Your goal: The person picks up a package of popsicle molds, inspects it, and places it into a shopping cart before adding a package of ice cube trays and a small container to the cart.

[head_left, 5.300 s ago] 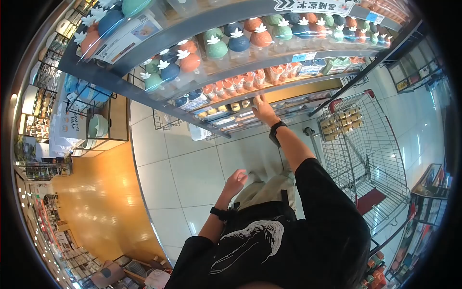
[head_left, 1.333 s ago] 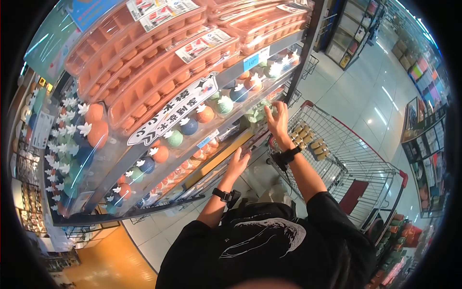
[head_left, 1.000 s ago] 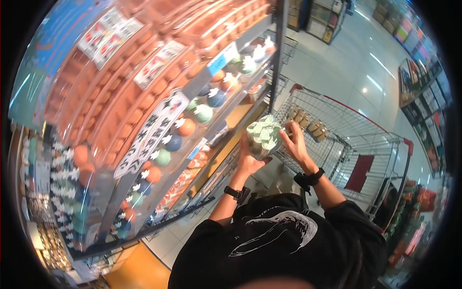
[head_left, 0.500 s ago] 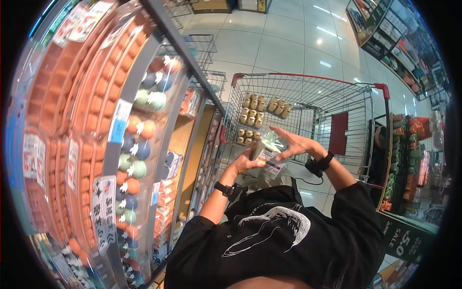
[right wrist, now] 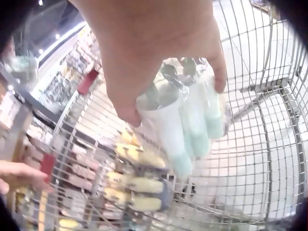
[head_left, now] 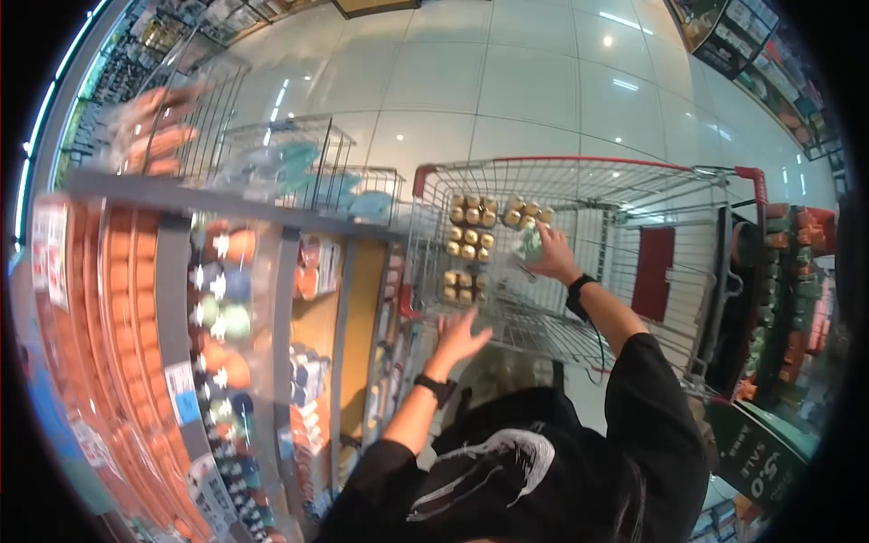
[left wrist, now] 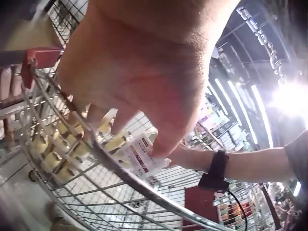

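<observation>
My right hand grips a clear-wrapped pack of white tubes with mint-green ends over the inside of the shopping cart. Fingers and thumb clasp its top from both sides in the right wrist view. A printed label on the pack shows in the left wrist view. My left hand is empty, its fingers spread beside the cart's near side. Several packs of gold-coloured pieces stand in the cart's far left part, and another such pack is just beyond the held pack.
The wire cart has a red-trimmed rim and a dark red panel. On the left, a grey-framed shelf bears orange trays and several round coloured goods. Wire baskets hang at its end. A green sale sign stands right.
The pack came off the shelf, then both hands held it. Now my left hand has let go, and my right hand has carried it forward over the cart. The view has turned right.
</observation>
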Demonstrator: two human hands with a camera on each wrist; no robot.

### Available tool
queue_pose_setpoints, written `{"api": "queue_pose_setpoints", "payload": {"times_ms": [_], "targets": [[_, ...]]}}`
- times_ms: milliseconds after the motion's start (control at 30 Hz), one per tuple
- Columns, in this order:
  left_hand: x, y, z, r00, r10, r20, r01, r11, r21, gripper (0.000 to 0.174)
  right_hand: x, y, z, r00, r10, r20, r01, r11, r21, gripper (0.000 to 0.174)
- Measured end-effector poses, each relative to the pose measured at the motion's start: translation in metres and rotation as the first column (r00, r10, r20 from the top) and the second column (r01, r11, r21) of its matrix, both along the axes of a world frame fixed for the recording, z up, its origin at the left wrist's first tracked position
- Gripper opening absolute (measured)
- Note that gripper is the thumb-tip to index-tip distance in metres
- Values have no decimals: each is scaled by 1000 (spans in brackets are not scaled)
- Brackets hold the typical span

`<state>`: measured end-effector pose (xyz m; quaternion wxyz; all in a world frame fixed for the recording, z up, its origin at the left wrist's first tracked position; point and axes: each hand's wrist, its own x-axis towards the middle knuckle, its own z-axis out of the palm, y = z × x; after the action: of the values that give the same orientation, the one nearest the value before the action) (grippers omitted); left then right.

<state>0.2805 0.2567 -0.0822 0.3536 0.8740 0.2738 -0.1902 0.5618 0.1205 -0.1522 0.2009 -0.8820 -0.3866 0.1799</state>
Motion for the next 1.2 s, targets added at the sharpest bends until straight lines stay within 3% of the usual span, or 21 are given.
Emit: {"api": "queue_pose_setpoints", "payload": {"times_ms": [67, 200, 267, 333, 400, 467, 533, 600, 733, 767, 800, 867, 933, 1033, 1133, 1200], "targets": [[-13, -3, -9, 988, -153, -14, 153, 983, 103, 71, -6, 18, -18, 999, 8, 35, -2, 981, -192, 110], [-6, -3, 2, 987, -158, -24, 159, 984, 79, 66, -13, 39, -62, 997, -17, -74, -1, 972, -235, 103], [-7, -3, 4, 994, -106, -18, 106, 994, 15, 65, -24, 46, -100, 998, 39, 57, -21, 957, -290, 98], [-2, -5, 12, 992, -110, -69, 109, 994, -6, 64, -29, 50, -113, 998, 17, -58, -35, 947, -321, 93], [4, -7, 14, 987, -129, -99, 134, 990, 40, 64, -34, 52, -136, 991, 20, 129, 14, 966, -258, 91], [3, -7, 11, 985, -136, -109, 141, 989, 34, 64, -38, 48, -152, 983, 11, 182, 41, 959, -282, 96], [3, -7, 13, 986, -132, -106, 137, 990, 34, 65, -34, 48, -130, 997, -19, 80, 40, 960, -278, 94], [6, -5, 17, 983, -137, -125, 140, 990, 20, 66, -34, 49, -117, 997, -4, 74, 26, 954, -300, 96], [2, -2, 10, 993, -74, -93, 66, 994, -84, 70, -42, 54, -77, 999, -13, 42, 21, 982, -186, 104], [4, -1, 16, 992, -87, -88, 83, 996, -42, 67, -46, 56, -62, 999, -52, -17, 50, 993, -102, 101], [4, -1, 14, 997, -3, -75, 2, 1000, -6, 67, -54, 67, -47, 994, -51, -92, 51, 999, -6, 98], [-8, 7, 8, 983, 100, 153, -64, 973, -222, 62, -60, 77, -14, 980, 69, -189, -11, 956, 294, 87], [-11, 18, 29, 957, 230, 175, -172, 940, -294, 54, -81, 91, 32, 968, 126, -216, -18, 897, 441, 77], [-36, 18, 30, 815, 499, 295, -427, 861, -275, 54, -120, 100, 111, 925, 231, -301, -71, 885, 460, 72], [-65, 34, 47, 682, 558, 472, -470, 830, -301, 45, -167, 99, 154, 896, 356, -264, -178, 835, 520, 66], [-92, 37, 63, 582, 625, 520, -574, 769, -281, 37, -205, 100, 179, 834, 443, -330, -220, 814, 537, 64]]}}
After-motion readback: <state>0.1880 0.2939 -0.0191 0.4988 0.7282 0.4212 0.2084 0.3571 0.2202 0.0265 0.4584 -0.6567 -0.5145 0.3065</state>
